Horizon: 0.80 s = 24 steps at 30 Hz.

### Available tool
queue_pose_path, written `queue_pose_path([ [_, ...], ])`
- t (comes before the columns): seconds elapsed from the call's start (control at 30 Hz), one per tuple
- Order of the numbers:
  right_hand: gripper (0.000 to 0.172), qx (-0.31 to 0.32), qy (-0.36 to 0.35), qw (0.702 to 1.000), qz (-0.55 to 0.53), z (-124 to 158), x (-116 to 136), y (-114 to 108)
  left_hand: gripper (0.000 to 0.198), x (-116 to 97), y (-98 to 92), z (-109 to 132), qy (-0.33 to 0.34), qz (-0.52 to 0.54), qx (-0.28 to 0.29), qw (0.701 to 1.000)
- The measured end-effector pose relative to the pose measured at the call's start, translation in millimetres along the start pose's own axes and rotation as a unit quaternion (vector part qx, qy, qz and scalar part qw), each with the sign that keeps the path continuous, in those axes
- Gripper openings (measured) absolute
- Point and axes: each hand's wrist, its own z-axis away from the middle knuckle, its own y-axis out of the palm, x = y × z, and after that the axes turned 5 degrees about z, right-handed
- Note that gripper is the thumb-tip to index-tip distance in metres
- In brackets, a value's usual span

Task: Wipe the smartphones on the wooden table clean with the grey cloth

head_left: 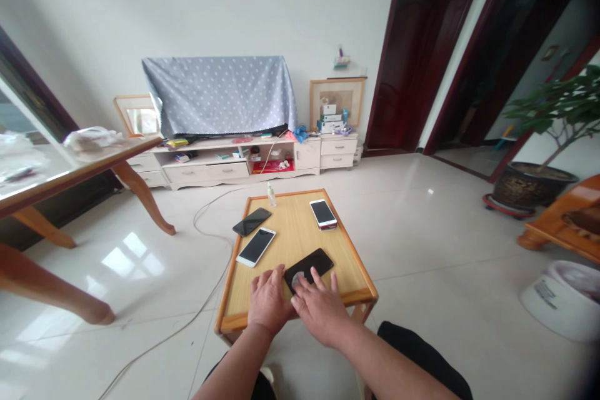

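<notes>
A black smartphone (320, 260) lies slantwise near the front of the small wooden table (291, 212). My left hand (269, 300) grips its left end, fingers closed along the edge. With its fingertips, my right hand (323, 309) presses a small whitish wipe (297, 277) onto the screen. To the left lie a white smartphone (257, 247) with a dark screen and another dark smartphone (252, 222). A second white phone (323, 213) rests on top of a further phone at the right. A small clear bottle with a green top (271, 195) stands by the far edge.
A cable (206, 306) runs over the tiled floor left of the table. A larger wooden table (94, 165) stands at the left. Behind is a white cabinet (206, 172) under a dotted cloth (220, 97). On the right are a white bucket (553, 303) and a potted plant (520, 190).
</notes>
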Motion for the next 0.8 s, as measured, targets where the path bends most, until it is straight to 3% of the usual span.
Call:
queue_pose_path([
  [0.2,0.047,-0.036,0.13,0.99,0.038,-9,-47,-12,0.064,-9,-3.0,1,-0.005,-0.008,-0.018,1.0],
  [0.3,0.047,-0.074,0.109,0.99,0.044,-12,-55,-6,0.062,-14,-5.0,1,-0.012,-0.017,-0.023,1.0],
  [0.4,0.029,-0.108,0.048,0.993,0.02,-12,-53,-1,0.061,-15,-5.6,0,-0.006,-0.018,-0.027,0.999],
  [0.47,0.023,-0.132,0.064,0.989,0.009,-14,-56,-5,0.06,-15,-5.5,0,-0.003,-0.02,-0.026,0.999],
  [0.67,0.035,-0.19,0.149,0.97,0.008,-24,-79,-28,0.06,-12,-4.6,1,0.002,-0.02,-0.029,0.999],
  [0.8,0.024,-0.185,0.148,0.972,0.011,-21,-71,-23,0.06,-5,-2.3,1,0.017,-0.013,-0.036,0.999],
])
